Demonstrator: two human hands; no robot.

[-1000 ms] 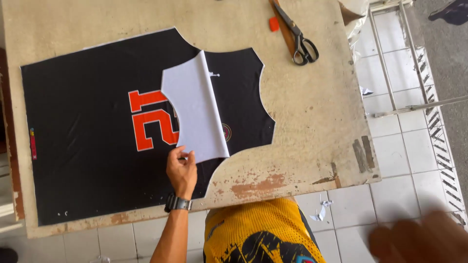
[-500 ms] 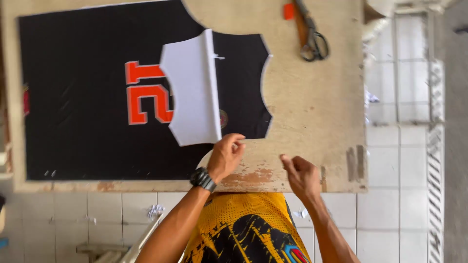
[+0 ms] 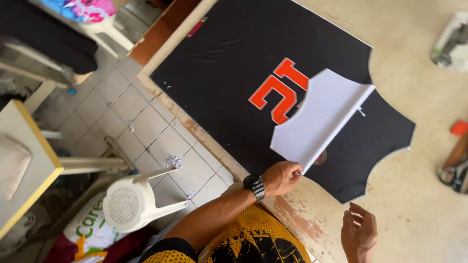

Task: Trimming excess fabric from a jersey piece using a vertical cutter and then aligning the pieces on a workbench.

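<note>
A black sleeveless shirt panel [image 3: 243, 53] with orange figures [image 3: 280, 92] lies flat on the worn beige table [image 3: 419, 204]. A white sheet [image 3: 317, 119] is folded back over its middle. My left hand [image 3: 282, 176], with a black wristwatch, pinches the lower corner of that white sheet at the table's near edge. My right hand [image 3: 360, 233] hovers open over the bare table, just beyond the panel's curved armhole edge, and touches nothing.
Scissors [image 3: 452, 174] and a small orange object [image 3: 458, 128] lie at the right edge. A white bundle [image 3: 451, 41] sits at the top right. On the tiled floor to the left are a tipped white plastic stool [image 3: 129, 207] and a yellow-edged side table [image 3: 29, 168].
The view has swung round and closer. My left hand stays at the white sheet's lower corner, now closed on it. My right hand has opened beside the panel.
</note>
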